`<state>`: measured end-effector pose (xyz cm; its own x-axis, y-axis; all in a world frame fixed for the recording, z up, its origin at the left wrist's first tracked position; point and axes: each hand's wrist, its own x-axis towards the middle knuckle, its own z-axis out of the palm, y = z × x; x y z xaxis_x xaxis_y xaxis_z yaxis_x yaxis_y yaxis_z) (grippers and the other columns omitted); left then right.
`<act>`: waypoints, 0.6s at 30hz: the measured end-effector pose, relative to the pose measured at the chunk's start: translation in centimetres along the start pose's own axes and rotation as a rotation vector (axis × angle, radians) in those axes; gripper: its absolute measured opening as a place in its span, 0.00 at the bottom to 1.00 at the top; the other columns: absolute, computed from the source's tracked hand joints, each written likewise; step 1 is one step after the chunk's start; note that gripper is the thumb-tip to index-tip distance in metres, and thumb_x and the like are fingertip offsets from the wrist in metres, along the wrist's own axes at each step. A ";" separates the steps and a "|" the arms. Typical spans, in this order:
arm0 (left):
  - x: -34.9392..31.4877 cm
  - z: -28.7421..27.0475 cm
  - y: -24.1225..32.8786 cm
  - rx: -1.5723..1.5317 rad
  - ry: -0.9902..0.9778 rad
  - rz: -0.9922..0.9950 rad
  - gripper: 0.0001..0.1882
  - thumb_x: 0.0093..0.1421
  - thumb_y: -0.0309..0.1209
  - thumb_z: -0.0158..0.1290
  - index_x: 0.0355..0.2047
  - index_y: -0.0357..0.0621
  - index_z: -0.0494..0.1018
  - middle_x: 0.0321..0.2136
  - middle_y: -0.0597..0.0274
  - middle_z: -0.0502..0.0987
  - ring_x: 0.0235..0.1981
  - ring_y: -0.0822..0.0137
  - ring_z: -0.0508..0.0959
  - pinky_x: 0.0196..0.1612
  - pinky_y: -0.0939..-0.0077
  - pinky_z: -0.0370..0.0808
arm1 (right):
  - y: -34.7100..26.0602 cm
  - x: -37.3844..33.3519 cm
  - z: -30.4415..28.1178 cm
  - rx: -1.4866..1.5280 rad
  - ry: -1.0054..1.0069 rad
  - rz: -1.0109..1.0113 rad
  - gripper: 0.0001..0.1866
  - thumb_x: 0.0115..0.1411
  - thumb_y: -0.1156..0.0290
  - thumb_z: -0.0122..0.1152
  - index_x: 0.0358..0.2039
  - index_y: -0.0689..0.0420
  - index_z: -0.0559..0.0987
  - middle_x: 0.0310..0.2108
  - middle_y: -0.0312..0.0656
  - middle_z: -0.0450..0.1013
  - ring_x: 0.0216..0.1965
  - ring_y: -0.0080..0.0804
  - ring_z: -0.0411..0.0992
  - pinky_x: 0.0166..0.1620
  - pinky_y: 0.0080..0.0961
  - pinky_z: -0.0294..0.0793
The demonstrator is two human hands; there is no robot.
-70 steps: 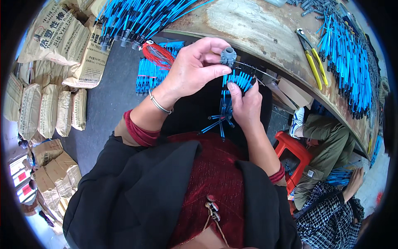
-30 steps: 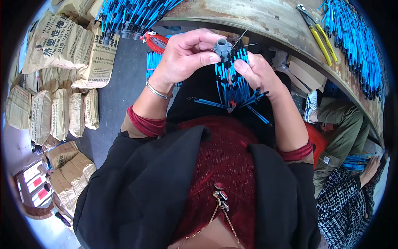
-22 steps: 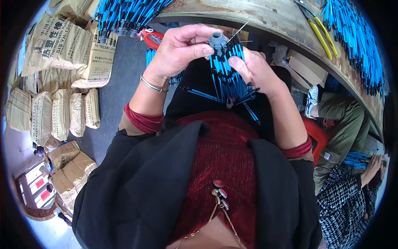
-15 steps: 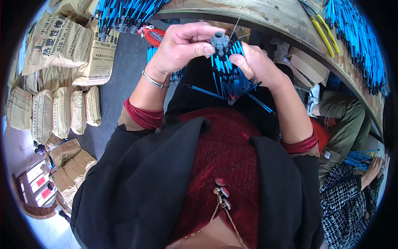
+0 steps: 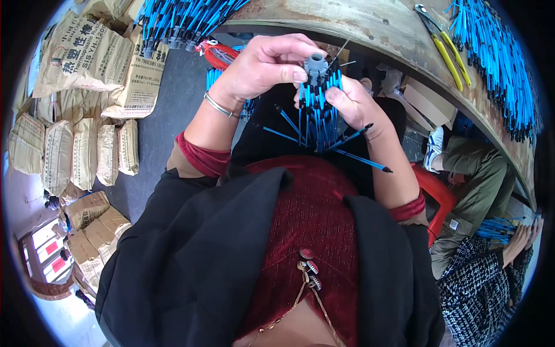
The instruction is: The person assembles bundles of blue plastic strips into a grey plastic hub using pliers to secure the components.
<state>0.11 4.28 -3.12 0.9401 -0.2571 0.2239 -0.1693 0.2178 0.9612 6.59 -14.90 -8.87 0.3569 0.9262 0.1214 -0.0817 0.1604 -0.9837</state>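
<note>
My left hand (image 5: 270,62) grips a grey, hollow-topped plastic fitting (image 5: 315,63) at its upper end, thumb and fingers closed on it. Below the fitting hangs a bundle of thin blue rods with black ends (image 5: 318,118), and several of these rods splay outward at the bottom. My right hand (image 5: 354,99) is wrapped round the right side of the bundle, its thumb pressed on the rods. Thin metal wires (image 5: 341,53) stick out up and to the right beside the fitting; where they end is hidden by the hand and rods.
A wooden table (image 5: 358,23) curves along the far side, bearing heaps of blue rods (image 5: 497,75) and yellow-handled pliers (image 5: 450,55). A red basket-like item (image 5: 219,56) sits left of my hands. Brown paper sacks (image 5: 81,63) are stacked left. A co-worker's hands (image 5: 520,240) are at right.
Both hands have shifted slightly right and down with the fitting and bundle. The fitting's open top is tilted more away, and the loose lower rods spread wider.
</note>
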 end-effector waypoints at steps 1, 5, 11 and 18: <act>0.2 -0.1 -0.3 -0.038 0.018 -0.038 0.17 0.53 0.21 0.54 0.45 0.34 0.70 0.37 0.59 0.73 0.31 0.74 0.75 0.34 0.82 0.74 | -0.3 -0.4 0.2 0.019 0.050 0.011 0.23 0.61 0.54 0.46 0.44 0.62 0.70 0.37 0.43 0.73 0.37 0.30 0.72 0.44 0.27 0.70; 1.3 0.9 -2.1 -0.068 0.168 -0.157 0.22 0.54 0.26 0.55 0.49 0.32 0.66 0.38 0.57 0.74 0.33 0.72 0.75 0.36 0.81 0.74 | -1.0 -1.5 0.3 0.113 0.268 0.029 0.21 0.62 0.55 0.46 0.43 0.62 0.71 0.37 0.42 0.73 0.37 0.29 0.72 0.43 0.26 0.71; 1.6 4.0 -0.3 0.050 0.532 -0.267 0.29 0.57 0.35 0.53 0.51 0.25 0.59 0.38 0.55 0.74 0.33 0.69 0.76 0.38 0.77 0.74 | -0.1 -1.8 -0.1 0.076 0.498 0.110 0.17 0.62 0.58 0.48 0.40 0.61 0.72 0.35 0.40 0.73 0.35 0.26 0.72 0.42 0.24 0.71; -0.1 6.3 -0.3 0.724 0.616 -0.019 0.26 0.57 0.34 0.53 0.47 0.24 0.62 0.37 0.51 0.75 0.34 0.74 0.74 0.38 0.81 0.72 | -0.9 0.0 2.1 -0.202 0.664 -0.036 0.14 0.63 0.61 0.47 0.38 0.60 0.72 0.27 0.35 0.72 0.27 0.18 0.67 0.31 0.18 0.67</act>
<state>-1.81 -1.75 -2.44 0.9001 0.3326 0.2814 -0.1000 -0.4710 0.8764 4.70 -14.35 -7.68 0.8552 0.5063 0.1106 0.0926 0.0607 -0.9939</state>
